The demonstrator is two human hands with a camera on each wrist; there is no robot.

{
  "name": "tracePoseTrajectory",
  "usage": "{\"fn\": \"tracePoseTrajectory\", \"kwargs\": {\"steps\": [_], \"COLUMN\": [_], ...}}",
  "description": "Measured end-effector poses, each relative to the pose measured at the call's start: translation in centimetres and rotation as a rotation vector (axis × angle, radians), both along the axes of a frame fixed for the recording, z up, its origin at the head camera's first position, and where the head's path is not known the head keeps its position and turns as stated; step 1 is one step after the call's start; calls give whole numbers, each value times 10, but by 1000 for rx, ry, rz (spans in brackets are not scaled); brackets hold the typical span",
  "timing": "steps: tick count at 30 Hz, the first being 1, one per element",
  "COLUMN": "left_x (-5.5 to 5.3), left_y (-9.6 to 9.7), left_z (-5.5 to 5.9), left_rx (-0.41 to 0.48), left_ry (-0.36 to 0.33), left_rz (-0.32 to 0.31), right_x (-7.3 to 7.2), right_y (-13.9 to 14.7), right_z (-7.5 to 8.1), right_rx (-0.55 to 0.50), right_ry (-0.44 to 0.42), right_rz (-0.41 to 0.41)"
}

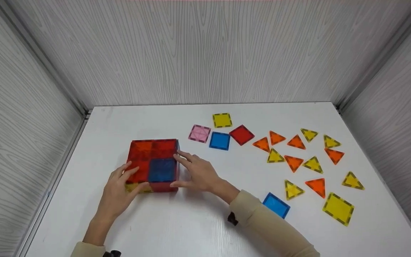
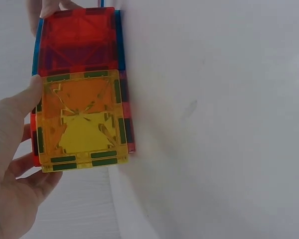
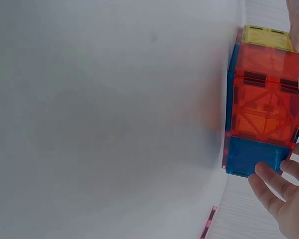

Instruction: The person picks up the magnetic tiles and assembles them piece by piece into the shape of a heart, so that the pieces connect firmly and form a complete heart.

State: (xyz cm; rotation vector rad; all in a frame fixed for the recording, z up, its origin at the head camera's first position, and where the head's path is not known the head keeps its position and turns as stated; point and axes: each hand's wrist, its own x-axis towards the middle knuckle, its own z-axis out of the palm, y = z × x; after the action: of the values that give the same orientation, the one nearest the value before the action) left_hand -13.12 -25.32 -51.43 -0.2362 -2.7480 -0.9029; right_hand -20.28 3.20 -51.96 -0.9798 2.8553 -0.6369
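The left hand (image 1: 117, 191) and right hand (image 1: 201, 175), fingers spread, touch the translucent multicoloured plastic-tile box (image 1: 152, 165); uneven pressure could part its seams, collapsing a wall.

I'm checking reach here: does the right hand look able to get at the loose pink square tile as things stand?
Probably yes: the pink square tile lies uncovered just beyond the right hand, with only bare tabletop between them.
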Motion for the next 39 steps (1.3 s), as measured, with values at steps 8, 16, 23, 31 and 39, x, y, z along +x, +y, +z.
{"fn": "tracePoseTrajectory", "kwargs": {"steps": [8,16,23,31,39], "left_x": [-11,-14,-12,-10,-16], "left_y": [-29,-56,-50,-2,21], "left_z": [3,6,8,3,2], "left_rx": [24,20,-7,-106,-207], "left_ry": [-18,-11,-28,84,-4], "left_rz": [14,35,71,122,174], "right_x": [-13,-18,-17,-4,20], "right_y": [-36,-70,-69,-1,98], "right_z": [8,19,18,14,6], "right_rx": [80,175,198,97,-11], "right_ry": [8,13,18,-1,70], "right_rz": [-13,-15,4,56,28]}}
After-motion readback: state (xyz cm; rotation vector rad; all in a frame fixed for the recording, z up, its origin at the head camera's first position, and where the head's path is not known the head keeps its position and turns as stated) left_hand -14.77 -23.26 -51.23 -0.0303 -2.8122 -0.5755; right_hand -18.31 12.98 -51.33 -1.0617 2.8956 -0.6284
